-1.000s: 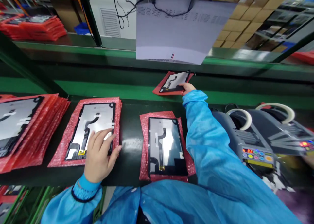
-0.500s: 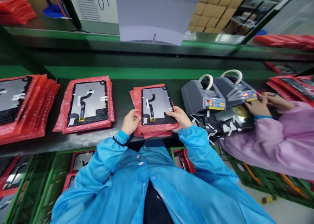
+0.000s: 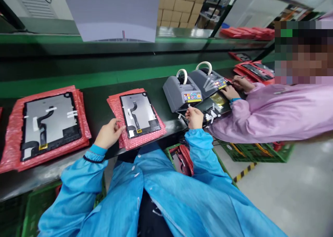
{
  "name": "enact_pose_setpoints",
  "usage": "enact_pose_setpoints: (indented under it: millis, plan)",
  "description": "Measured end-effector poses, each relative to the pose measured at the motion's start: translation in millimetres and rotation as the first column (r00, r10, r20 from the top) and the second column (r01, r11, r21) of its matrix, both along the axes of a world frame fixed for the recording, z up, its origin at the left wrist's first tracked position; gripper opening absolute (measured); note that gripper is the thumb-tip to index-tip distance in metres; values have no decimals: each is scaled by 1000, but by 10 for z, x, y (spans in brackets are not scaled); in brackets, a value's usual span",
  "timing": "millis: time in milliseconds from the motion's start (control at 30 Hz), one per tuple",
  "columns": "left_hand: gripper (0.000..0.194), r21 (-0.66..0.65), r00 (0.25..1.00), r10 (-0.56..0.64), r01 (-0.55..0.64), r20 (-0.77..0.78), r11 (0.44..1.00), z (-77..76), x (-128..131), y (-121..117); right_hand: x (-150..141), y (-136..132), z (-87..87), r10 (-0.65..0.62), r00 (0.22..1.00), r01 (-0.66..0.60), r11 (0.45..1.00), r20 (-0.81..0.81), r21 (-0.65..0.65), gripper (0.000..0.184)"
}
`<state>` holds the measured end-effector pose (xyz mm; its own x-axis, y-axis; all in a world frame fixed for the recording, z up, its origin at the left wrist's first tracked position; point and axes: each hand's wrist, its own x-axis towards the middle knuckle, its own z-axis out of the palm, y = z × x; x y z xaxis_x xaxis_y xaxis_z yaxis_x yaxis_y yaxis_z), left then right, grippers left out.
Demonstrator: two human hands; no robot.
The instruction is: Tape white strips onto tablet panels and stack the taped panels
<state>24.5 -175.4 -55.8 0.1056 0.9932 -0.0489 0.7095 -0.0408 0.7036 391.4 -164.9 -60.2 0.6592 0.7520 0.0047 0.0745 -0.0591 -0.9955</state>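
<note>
The dark tabletop [image 3: 96, 103] runs across the view. Far L, a panel [image 3: 50, 124] w/ white tape strips + black flex lies flat on a red bubble pile [image 3: 11, 143], near the front edge. Next along, a 2nd panel [image 3: 139, 108], same type, sits at a slight angle on a smaller red pile [image 3: 114, 105], also by the front edge. Both panels lie uncovered on their piles, so 2 are out, neither wrapped as far as can be seen. L hand [image 3: 109, 133] is open, fingers loosely curled, tips at the L side of the 2nd pile, gripping nothing. R hand [image 3: 194, 117] is half curled at the front edge, just R of that pile, near 2 grey tape dispensers [image 3: 182, 93]; can't tell if it's pinching anything small. Further R, a co-worker's hands [image 3: 230, 91] in pink sleeves work over a black panel [image 3: 215, 107] w/ white tabs, and more red-padded panels [image 3: 256, 70] lie at far R.
</note>
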Motion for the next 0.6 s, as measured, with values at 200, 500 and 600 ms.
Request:
enact_pose_setpoints:
  millis: [200,500,600]
  plan:
    - [23,333,904,-337,412,-262,848,127,182,666,-450,61,194,330,899,-354,935,289,32,34]
    - [39,256,827,-469,548,-310,797,-276,194,1029,-1411,901,217,811,345,-695,559,472,-453,16]
    - [44,246,823,-477,553,-308,796,-310,164,1023,-1538,1043,173,846,224,-641,502,483,-580,19]
